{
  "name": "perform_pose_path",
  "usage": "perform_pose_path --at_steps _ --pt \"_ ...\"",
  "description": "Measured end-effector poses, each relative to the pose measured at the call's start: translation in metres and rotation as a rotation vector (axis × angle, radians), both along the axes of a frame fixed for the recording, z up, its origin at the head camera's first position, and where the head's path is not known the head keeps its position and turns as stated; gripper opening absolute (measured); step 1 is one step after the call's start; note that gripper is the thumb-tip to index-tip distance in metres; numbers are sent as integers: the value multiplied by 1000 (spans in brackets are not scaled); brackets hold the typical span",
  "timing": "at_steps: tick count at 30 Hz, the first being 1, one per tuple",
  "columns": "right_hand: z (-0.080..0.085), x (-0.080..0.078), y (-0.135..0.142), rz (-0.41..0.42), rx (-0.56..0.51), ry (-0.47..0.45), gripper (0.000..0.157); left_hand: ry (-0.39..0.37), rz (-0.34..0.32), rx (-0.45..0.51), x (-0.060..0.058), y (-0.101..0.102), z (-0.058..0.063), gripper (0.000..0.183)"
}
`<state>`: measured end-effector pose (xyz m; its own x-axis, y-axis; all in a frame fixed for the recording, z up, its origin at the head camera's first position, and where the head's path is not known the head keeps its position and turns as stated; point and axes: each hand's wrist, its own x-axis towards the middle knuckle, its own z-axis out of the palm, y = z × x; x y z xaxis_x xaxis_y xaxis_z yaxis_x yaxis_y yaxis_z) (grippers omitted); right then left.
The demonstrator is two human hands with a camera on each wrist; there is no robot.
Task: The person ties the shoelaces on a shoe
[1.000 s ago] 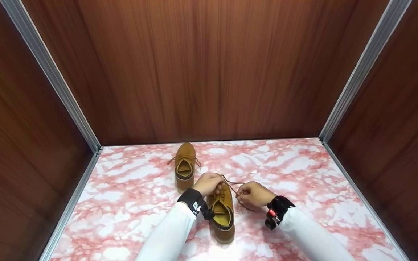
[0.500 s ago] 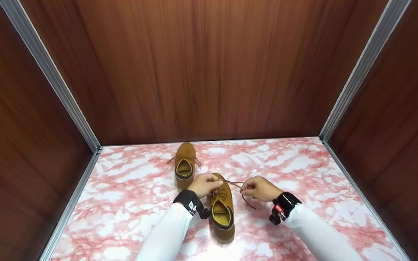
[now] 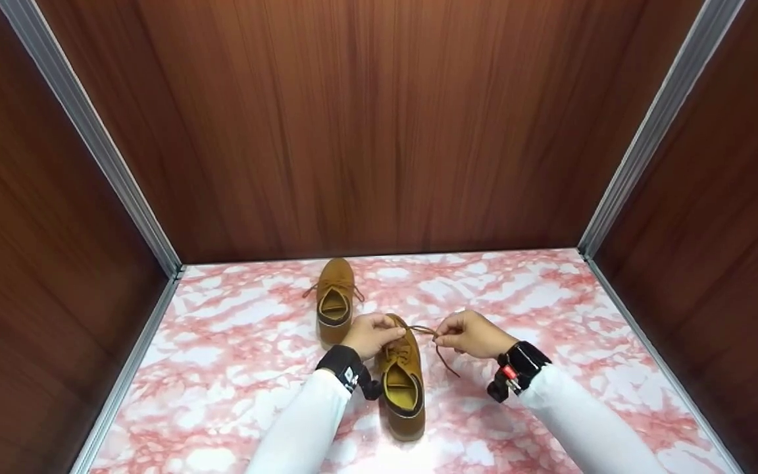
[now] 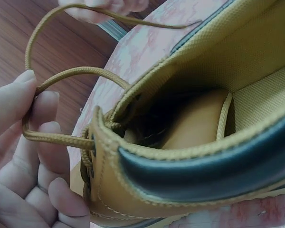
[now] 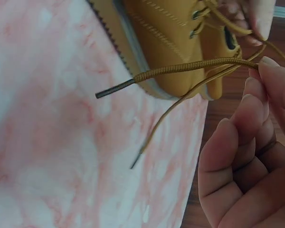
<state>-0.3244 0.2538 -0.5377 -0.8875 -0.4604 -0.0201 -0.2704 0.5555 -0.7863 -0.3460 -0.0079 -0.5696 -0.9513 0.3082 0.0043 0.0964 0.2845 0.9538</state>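
A tan lace-up shoe (image 3: 406,424) lies toe away from me, upright on the table. Over its front, my left hand (image 3: 371,336) pinches the brown shoelace between thumb and index finger. In the left wrist view, strands of the shoelace (image 4: 80,71) meet at those fingertips, one running from the eyelets. Right of the shoe, my right hand (image 3: 474,334) pinches the lace with thumb and forefinger. Two dark-tipped ends show in the right wrist view, one lace end (image 5: 194,65) sticking out past the right fingertips, the other hanging behind it. The remaining right fingers curl loosely.
A matching tan shoe (image 3: 337,271) stands farther back on the left, its laces spread to both sides. The table (image 3: 234,388) has a red-and-white marbled top. Brown wood-look panels (image 3: 379,131) with metal edge strips enclose it at the back and sides.
My right hand has moved slightly right and away from me, holding the lace. My left hand has drawn back a little to the left, showing more of the shoe's toe.
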Motion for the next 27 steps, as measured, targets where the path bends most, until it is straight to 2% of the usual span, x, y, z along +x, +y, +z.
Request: perform_pose_path --at_steps 5,15,27 --pt "10 1 -5 24 -32 -5 11 64 21 -49 1 0 0 22" --pt "17 3 -17 -20 -90 -74 13 80 38 -89 -2 -2 -3 22" --pt "10 4 -36 -134 -382 -254 37 85 40 -89 -2 -3 -3 21"
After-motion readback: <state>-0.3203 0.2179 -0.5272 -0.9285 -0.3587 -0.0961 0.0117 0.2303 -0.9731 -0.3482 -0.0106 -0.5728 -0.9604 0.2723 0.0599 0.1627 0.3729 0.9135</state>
